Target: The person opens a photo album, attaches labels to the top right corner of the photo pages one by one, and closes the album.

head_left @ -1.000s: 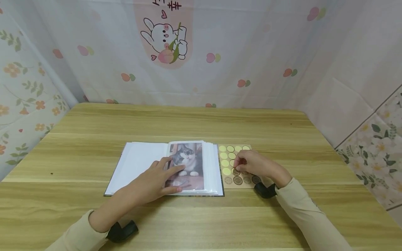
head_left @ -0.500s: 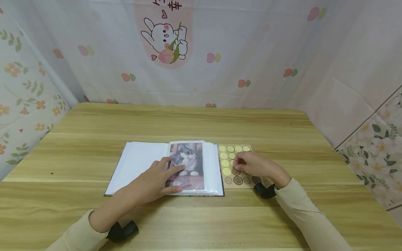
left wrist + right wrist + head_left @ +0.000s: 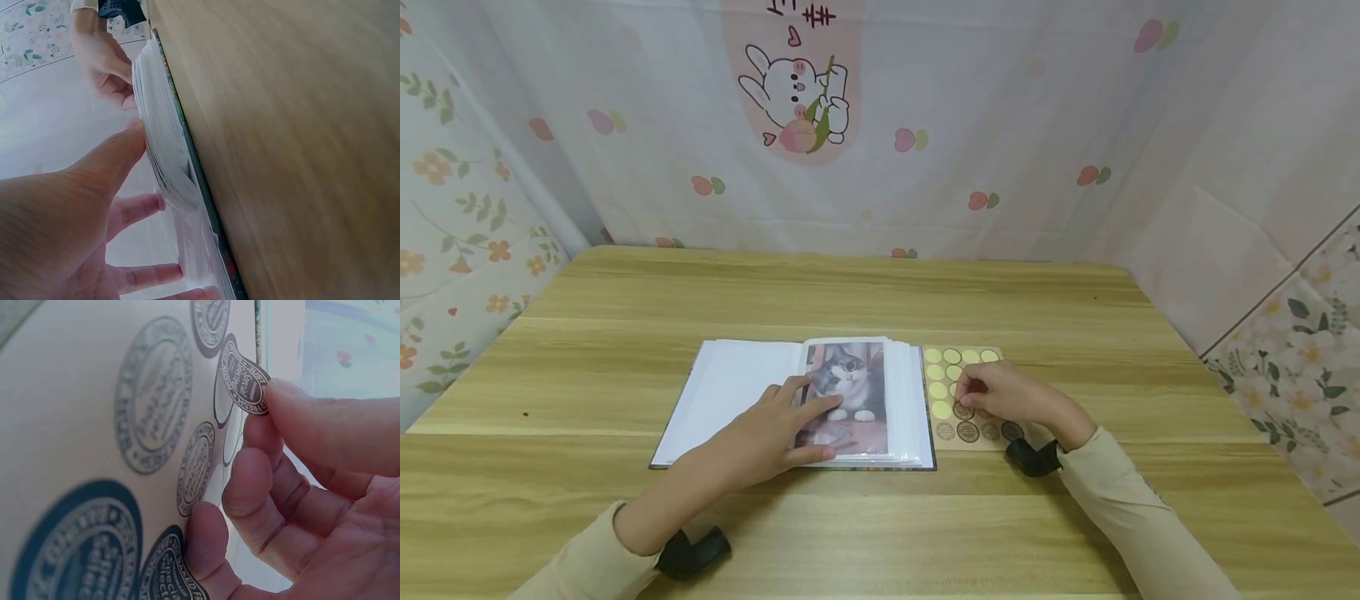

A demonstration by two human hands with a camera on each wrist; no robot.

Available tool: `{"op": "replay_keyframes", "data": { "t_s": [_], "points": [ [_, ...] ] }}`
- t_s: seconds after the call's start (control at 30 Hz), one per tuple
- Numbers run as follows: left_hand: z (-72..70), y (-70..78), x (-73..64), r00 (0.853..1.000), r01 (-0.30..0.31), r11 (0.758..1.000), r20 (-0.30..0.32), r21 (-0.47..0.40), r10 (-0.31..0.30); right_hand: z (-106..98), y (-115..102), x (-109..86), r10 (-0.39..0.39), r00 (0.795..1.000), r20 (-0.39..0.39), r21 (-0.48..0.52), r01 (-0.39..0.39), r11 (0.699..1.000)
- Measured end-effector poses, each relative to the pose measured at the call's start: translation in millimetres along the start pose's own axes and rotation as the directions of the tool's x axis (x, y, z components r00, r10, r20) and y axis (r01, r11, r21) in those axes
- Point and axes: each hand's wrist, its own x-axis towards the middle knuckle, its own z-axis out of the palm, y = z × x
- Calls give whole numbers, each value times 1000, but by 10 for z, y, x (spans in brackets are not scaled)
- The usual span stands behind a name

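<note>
A photo album (image 3: 748, 383) lies spread on the table, with a cat photo (image 3: 868, 383) in its right-hand sleeve. My left hand (image 3: 767, 433) rests on that page, fingers spread over the photo; in the left wrist view its thumb (image 3: 128, 150) touches the edge of the page stack. Partly under the album's right edge lies a brown sticker sheet (image 3: 958, 447). My right hand (image 3: 1011, 392) is over it, pinching a dark round sticker (image 3: 244, 378) between thumb and index finger. One side of this sticker is lifted from the sheet; its far edge still appears to touch it.
Several yellow dots (image 3: 938, 390) fill the upper rows of the sheet, and printed round stickers (image 3: 967, 432) its bottom row. The wooden table (image 3: 880, 533) extends around the album. A patterned curtain (image 3: 925, 192) hangs behind the table's far edge.
My right fingertips have shifted very slightly to the left at the sticker. My left hand and the album stay where they were.
</note>
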Motion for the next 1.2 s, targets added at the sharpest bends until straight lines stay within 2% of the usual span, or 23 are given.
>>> {"op": "replay_keyframes", "data": {
  "t_s": [0.13, 0.5, 0.9, 1.2],
  "points": [
    [4, 0, 0, 1000, 3, 1000, 4, 1, -3, -18, 17, -15, 0, 1000, 18, 42, -1, 999],
    [-1, -6, 6, 1000, 7, 1000, 17, -13, -7, -50, -1, -32, 36, 999, 20, 65, -37, 997],
    [-2, -24, -9, 1000, 4, 1000, 9, -13, -4, -56, -17, -6, 12, 999, 29, 120, -15, 993],
    [-13, -23, -12, 1000, 4, 1000, 25, -21, -4, -65, -145, 78, 20, 998, -56, 97, -14, 995]
  ]
}}
